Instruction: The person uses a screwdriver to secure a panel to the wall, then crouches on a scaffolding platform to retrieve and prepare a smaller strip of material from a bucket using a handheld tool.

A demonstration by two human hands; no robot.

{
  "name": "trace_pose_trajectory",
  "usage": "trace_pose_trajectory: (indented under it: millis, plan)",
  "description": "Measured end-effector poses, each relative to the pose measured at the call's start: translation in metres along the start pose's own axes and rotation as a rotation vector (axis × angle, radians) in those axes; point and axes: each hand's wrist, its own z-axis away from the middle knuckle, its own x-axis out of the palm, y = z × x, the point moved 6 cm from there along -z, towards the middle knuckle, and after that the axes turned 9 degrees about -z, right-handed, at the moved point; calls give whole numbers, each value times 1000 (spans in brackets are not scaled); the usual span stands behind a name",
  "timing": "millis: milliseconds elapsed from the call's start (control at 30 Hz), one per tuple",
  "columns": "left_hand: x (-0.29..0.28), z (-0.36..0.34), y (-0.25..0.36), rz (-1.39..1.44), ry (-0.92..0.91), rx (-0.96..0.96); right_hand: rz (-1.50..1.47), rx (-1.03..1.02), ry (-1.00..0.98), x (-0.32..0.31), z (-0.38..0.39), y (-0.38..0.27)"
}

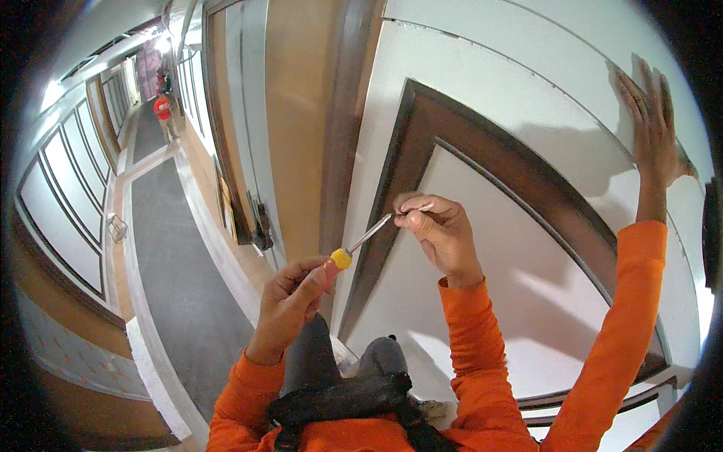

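My left hand is closed round the yellow and red handle of a screwdriver. Its metal shaft slants up and right, and the tip ends close beside the fingers of my right hand. Those fingers are pinched on a small slim thing, pale at one end; its exact kind is too small to tell. Both hands are in front of a white wall panel with dark brown frame moulding. At the right, a co-worker's hand lies spread flat against the upper white panel.
A co-worker's orange sleeve rises close to my right arm. On the left, a corridor with a grey floor strip runs back to a person in a red top. A door-edge lock fitting stands left of my hands.
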Motion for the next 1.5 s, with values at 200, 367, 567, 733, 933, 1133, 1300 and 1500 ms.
trace_pose_trajectory:
  millis: [200,367,567,733,933,1133,1300,1500]
  plan:
    - [-1,3,0,33,2,52,31,-17,6,11,-3,0]
    - [-3,4,1,13,19,44,48,-11,-8,16,-2,2]
    - [1,3,3,19,3,57,11,11,-11,14,0,0]
    - [8,-3,10,-17,-16,37,-166,64,-4,2,0,5]
    - [23,-30,35,-72,-42,36,-255,-45,125,-5,-19,-13]
    - [62,-96,169,-748,141,354,-452,-305,272,-25,-103,-67]
    - [98,-125,251,-1012,203,1195,-467,-405,435,-46,-154,-101]
    - [121,-124,275,-1233,240,1121,-402,-446,520,-56,-149,-109]
